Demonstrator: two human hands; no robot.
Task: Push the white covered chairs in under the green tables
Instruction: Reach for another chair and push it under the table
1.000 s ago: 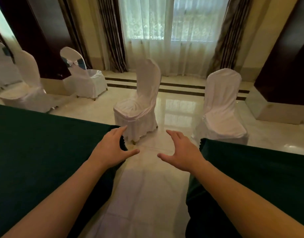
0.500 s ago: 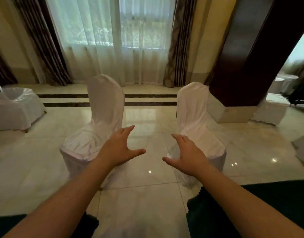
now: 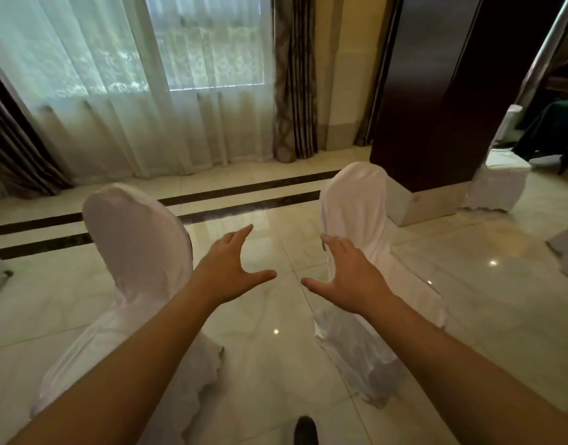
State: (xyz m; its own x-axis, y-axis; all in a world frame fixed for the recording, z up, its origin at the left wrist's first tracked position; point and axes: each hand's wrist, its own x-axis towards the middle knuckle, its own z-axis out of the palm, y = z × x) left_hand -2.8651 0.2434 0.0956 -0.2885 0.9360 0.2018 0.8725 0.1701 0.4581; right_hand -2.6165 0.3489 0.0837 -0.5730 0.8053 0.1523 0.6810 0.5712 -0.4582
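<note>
Two white covered chairs stand on the shiny tiled floor in front of me, their backs toward the window. The left chair (image 3: 138, 252) is close at lower left, the right chair (image 3: 356, 213) a little farther at centre right. My left hand (image 3: 226, 271) is held out open in the gap between them, holding nothing. My right hand (image 3: 350, 274) is also open, hovering in front of the right chair's backrest and seat; I cannot tell whether it touches the cover. No green table near me is in view; one green table (image 3: 552, 123) shows far right.
A dark wooden pillar (image 3: 436, 91) on a pale base stands behind the right chair. Another white covered chair (image 3: 500, 178) sits beyond it. Sheer curtains (image 3: 115, 75) cover the window at the back. My dark shoe tip (image 3: 305, 431) shows at the bottom edge.
My view has moved forward and swung right: the green tables have dropped out of the bottom of the frame and the two chairs are much closer. Both hands stay open and outstretched.
</note>
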